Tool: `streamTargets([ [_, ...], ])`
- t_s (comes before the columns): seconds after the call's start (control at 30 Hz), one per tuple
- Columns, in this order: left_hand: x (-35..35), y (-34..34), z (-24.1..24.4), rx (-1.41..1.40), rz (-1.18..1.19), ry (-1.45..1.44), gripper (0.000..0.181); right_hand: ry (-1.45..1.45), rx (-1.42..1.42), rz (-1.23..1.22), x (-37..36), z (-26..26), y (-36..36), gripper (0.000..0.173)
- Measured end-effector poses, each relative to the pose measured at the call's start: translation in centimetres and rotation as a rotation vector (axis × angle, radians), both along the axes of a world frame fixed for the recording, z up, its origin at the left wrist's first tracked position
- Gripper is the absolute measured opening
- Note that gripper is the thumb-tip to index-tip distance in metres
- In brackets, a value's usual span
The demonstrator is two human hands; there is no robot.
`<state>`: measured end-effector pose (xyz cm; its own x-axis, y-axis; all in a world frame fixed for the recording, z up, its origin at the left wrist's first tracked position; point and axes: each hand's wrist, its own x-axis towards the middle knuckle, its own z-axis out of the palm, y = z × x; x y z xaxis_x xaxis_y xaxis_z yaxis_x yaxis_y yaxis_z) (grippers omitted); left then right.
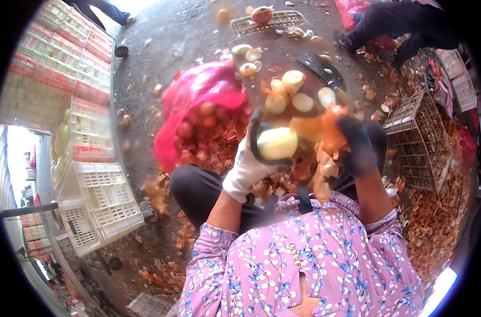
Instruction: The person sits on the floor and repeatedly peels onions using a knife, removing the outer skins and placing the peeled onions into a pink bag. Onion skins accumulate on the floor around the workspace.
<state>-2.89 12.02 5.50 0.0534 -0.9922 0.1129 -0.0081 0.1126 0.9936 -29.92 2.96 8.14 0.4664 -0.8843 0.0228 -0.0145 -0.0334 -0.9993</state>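
My left hand, in a white glove with dark palm and fingers, holds a peeled pale onion. Close on its right, my right hand in a dark glove is blurred and grips orange-brown onion skin; whether a tool is in it cannot be told. Beyond both hands lie several cut or partly peeled onions. A pink mesh sack lies open at the left, with unpeeled onions and loose skins in its mouth. More skins lie below my hands, between the knees.
Stacked white plastic crates stand along the left. A brown-stained crate sits tilted at the right beside heaped onion skins. Ahead, an onion rests on a flat plastic grid. Another person's legs are at upper right.
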Motion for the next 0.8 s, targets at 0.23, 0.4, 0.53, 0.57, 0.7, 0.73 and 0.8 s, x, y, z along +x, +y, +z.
streamTargets([
  [0.23,0.6,0.0,0.5,-0.002,0.112,-0.194,0.131,0.728,-0.509,-0.073,1.4,0.6,2.2,0.053],
  [0.4,0.4,0.1,1.5,-0.06,0.109,-0.383,0.133,0.705,-0.791,0.138,4.5,2.1,3.2,0.074],
  [0.53,0.4,0.6,2.1,-0.042,0.109,-0.362,0.135,0.714,-0.864,0.102,6.2,2.1,3.2,0.071],
  [0.57,0.5,0.7,2.2,-0.006,0.106,-0.356,0.136,0.687,-0.908,0.076,6.4,2.1,3.2,0.067],
  [0.7,0.5,0.9,2.6,0.034,0.116,-0.272,0.136,0.659,-0.937,0.093,6.7,1.8,2.9,0.064],
  [0.73,0.5,1.0,2.7,0.025,0.134,-0.282,0.134,0.658,-0.958,0.076,6.4,1.8,2.8,0.064],
  [0.8,0.4,1.2,3.1,0.005,0.169,-0.304,0.131,0.699,-0.96,0.098,5.9,2.0,2.5,0.064],
])
